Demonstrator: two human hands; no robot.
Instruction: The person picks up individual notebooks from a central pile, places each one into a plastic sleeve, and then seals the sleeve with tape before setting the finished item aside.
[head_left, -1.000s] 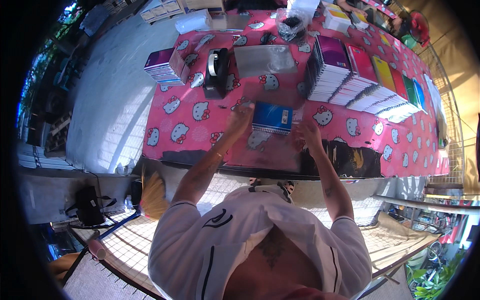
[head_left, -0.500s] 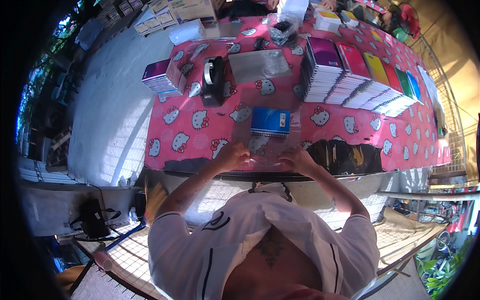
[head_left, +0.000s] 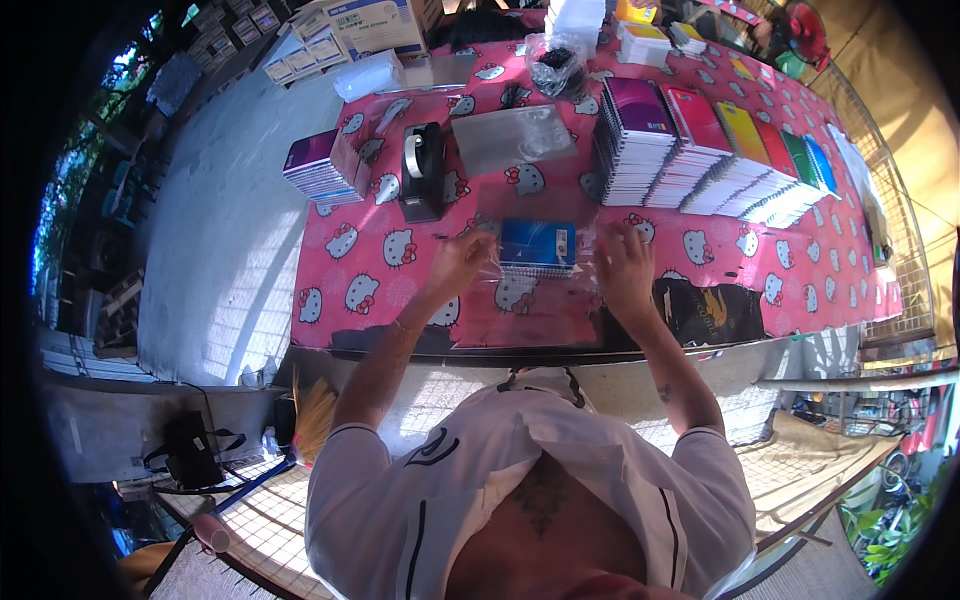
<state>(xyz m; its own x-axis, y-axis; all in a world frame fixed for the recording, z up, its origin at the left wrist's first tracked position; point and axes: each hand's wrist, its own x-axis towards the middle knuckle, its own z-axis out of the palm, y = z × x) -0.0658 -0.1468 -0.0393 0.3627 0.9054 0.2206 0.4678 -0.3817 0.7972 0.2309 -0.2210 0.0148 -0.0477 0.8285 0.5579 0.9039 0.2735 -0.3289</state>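
Blue notebook point(head_left: 537, 246) lies on the table point(head_left: 400, 290) partly inside a clear plastic sleeve point(head_left: 590, 262), left hand point(head_left: 458, 262) and right hand point(head_left: 622, 268) each pinching an edge, wrapping seemingly unfinished.

A blue notebook point(head_left: 537, 246) lies on a pink tablecloth point(head_left: 400, 290) patterned with white cartoon cats.

One view only, from a fisheye camera on the person's head, looking steeply down and forward. The white shirt point(head_left: 530, 490) fills the lower middle, close under the lens; both forearms run up from it to the pink table point(head_left: 380, 290), which lies farther off across the upper half. Straight edges bow near the rim, and the corners are black. The grey floor point(head_left: 220, 250) shows at left.
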